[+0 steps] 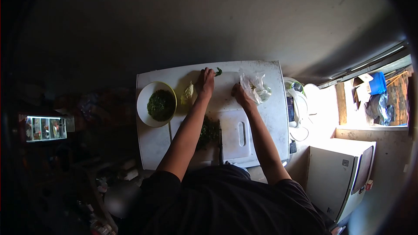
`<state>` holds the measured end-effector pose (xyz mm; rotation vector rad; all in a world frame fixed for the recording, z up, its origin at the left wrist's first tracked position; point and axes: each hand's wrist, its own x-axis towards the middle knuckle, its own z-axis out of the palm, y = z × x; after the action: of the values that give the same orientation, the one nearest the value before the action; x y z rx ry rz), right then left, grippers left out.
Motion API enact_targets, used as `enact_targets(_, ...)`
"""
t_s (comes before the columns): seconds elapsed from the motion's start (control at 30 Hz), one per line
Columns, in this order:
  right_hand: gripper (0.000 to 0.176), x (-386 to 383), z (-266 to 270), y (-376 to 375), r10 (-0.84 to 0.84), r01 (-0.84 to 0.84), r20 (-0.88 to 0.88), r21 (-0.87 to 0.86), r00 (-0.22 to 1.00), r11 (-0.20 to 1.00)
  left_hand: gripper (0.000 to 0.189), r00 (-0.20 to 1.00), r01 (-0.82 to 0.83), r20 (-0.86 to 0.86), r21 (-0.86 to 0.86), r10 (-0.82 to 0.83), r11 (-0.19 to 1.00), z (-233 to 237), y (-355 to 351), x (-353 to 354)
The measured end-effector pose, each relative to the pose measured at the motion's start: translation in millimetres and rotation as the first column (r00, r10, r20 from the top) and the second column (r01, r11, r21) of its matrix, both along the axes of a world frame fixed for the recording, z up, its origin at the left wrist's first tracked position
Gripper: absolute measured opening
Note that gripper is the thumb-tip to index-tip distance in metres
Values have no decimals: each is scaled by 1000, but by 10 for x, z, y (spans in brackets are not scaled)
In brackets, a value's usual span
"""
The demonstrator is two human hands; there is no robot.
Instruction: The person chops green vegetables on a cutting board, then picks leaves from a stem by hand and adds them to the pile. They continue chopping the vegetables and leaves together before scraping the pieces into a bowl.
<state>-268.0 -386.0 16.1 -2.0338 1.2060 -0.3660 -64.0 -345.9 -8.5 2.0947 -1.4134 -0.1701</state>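
At the far side of the white tabletop, my left hand (206, 81) has its fingers curled together. A small dark green leafy piece (218, 71) shows at those fingertips. My right hand (240, 93) is closed beside a clear plastic bag (257, 88) and overlaps its left edge; what its fingers hold is hidden. A small pile of pale yellow chopped pieces (188, 91) lies left of my left hand. Nearer to me is a white cutting board (231, 126) with chopped greens (209, 131), partly behind my left forearm. A dark-bladed knife (220, 141) lies along the greens.
A white bowl (145, 97) with chopped greens inside stands at the table's left. Beyond the right edge of the white tabletop (152, 152) are white appliances with a cord (299, 109). A white fridge-like box (333, 176) stands at lower right, under a bright window opening.
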Motion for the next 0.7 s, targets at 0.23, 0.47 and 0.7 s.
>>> enact_targets(0.23,13,-142,172,216,11,4,264,-59,964,998,10,1000,4,-1,-84,-4,996,299,194,-80)
enact_targets(0.47,19,-302,363,745,-311,28,681,392,664,919,16,833,74,-544,-71,-101,995,645,835,-311)
enact_targets(0.7,18,-494,960,1547,-270,208,595,172,757,963,19,290,165,-948,-88,-133,982,1091,1633,-643)
